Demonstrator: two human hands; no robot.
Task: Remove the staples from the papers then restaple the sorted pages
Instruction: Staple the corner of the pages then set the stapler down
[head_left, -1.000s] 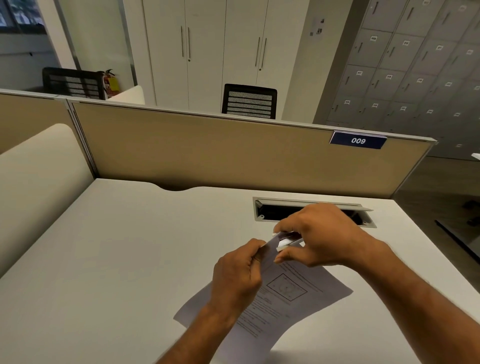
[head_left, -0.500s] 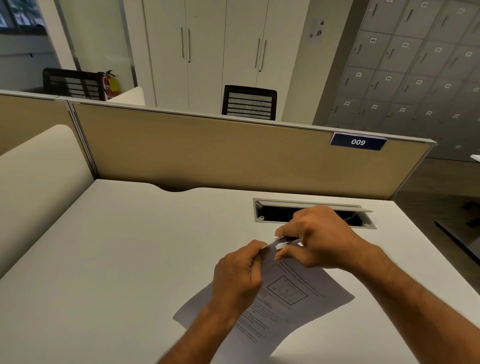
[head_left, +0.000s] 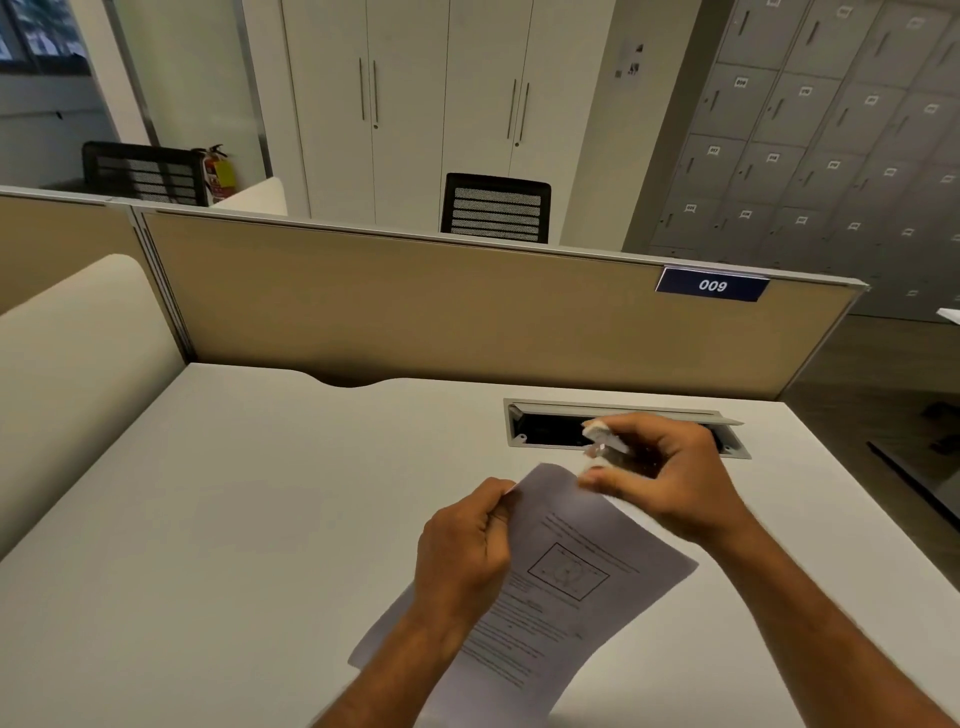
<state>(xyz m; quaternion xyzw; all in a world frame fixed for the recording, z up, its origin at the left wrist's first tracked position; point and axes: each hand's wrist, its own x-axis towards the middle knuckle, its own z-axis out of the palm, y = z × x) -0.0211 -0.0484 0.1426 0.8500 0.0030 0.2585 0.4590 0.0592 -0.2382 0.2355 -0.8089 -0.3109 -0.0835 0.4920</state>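
The papers (head_left: 561, 587) lie on the white worktop (head_left: 234, 519), turned at an angle so that one top corner points away from the person; that corner is lifted a little off the surface, the rest of the sheets resting flat. The left hand (head_left: 465, 551) has its grip pressed together on the left edge of the sheets just below the raised corner, thumb on top; held there, it pins the stack and keeps the corner up where a staple would sit, so the pages cannot slide or tear when pulled at.

The right hand (head_left: 654, 478) hovers just beyond the corner, above the near edge of the cable slot (head_left: 524, 421) in the worktop; its thumb and fingers are curled round a small object (head_left: 605, 447), pale at the tip and blurred, probably a staple remover, though I cannot tell for sure; the grip is closed on it, not spread. The lowest fingertip is just beside the paper's corner, seemingly clear of it.

Whether a staple is in the corner I cannot see; judging by the hold, the removal step is in hand and no restapling has begun; no stapler is in view.
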